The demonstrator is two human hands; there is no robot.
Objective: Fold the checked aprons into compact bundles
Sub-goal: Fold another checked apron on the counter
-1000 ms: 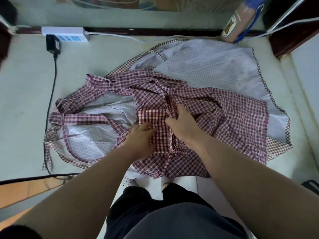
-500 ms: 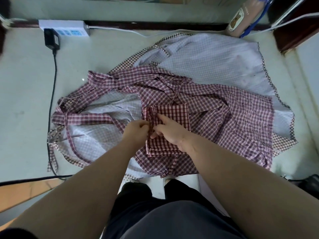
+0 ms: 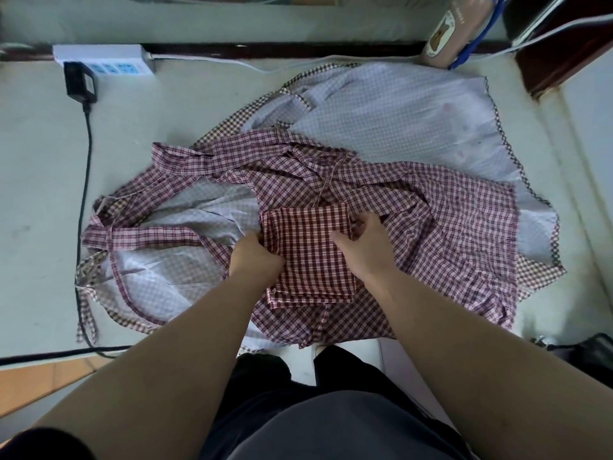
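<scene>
The pale work surface [image 3: 205, 107] was mostly covered by loose cloth. A lilac checked apron [image 3: 398, 127] was spread at the far side, and a maroon checked apron [image 3: 464, 240] lay open and crumpled across the middle, its ties trailing left. On top of that apron, directly in front of the person, sat the folded bundle [image 3: 308, 260], a dark red checked rectangle with squared edges.

Half a second earlier the right hand had been pressing near the bundle's left edge, close to the other hand. It had since crossed to the right side, so the two hands now bracketed the bundle. That suggested the last fold was down and the bundle was being squared off or readied for lifting.

The left hand [image 3: 257, 257] gripped the bundle's left edge with its fingers curled against the cloth. The right hand [image 3: 365, 247] held the upper right edge, thumb on top and fingers wrapped over the side. The bundle lay between them, touching both.
</scene>
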